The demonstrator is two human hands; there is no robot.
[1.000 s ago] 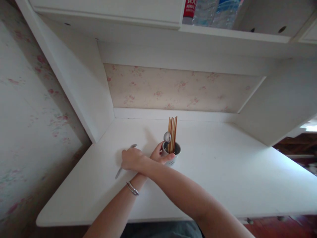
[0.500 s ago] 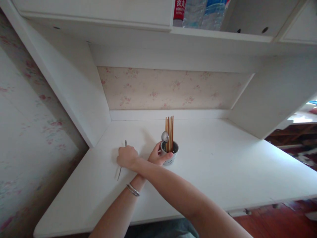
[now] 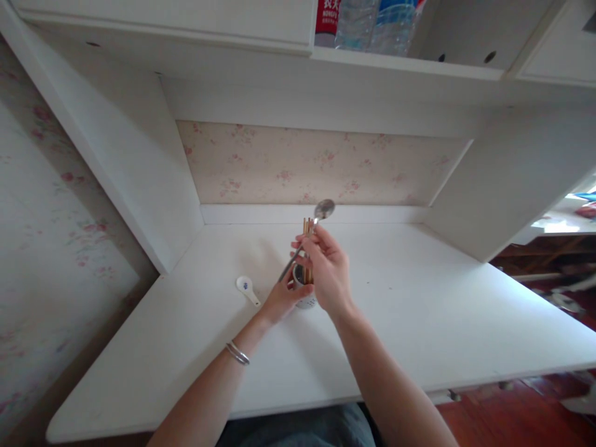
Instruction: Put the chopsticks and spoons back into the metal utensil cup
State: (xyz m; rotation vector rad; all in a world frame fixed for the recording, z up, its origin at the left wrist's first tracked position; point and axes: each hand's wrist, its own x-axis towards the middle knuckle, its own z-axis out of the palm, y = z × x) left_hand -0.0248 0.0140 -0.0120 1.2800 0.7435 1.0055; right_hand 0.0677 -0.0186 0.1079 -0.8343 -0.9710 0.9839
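- A white table (image 3: 395,335) spread out beneath both hands, with a panel of floral wallpaper (image 3: 284,164) beyond them and a shelf above them carrying clear bottles (image 3: 356,25).
- The left hand (image 3: 279,302) was clamped on a grey cup (image 3: 307,303), thumb along the near side and fingers wrapped about the left wall. That grip probably served to steady the cup, which stood upright on the table.
- Chopsticks (image 3: 308,274) rose upright from the cup, just right of the left hand and partly behind the right hand's fingers; the cup wall likely kept them standing together.
- The right hand (image 3: 331,270) was pinched on the handle of a metal spoon (image 3: 325,209), thumb and fingers together on it. Holding it partway along, with the bowl up and the handle down, presumably let the lower end be aimed freely.
- The spoon's bowl showed just above the right hand's fingertips, slightly blurred; its handle slanted down to the left, towards the left hand. Whether its lower end touched that hand could not be told.
- The cup lay below and to the left of the right hand's fingers, and within the left hand's grasp.
- A white spoon (image 3: 246,287) with a blue mark in its bowl lay flat on the table, left of the left hand and apart from it.
- A silver bracelet (image 3: 237,354) circled the forearm behind the left hand.
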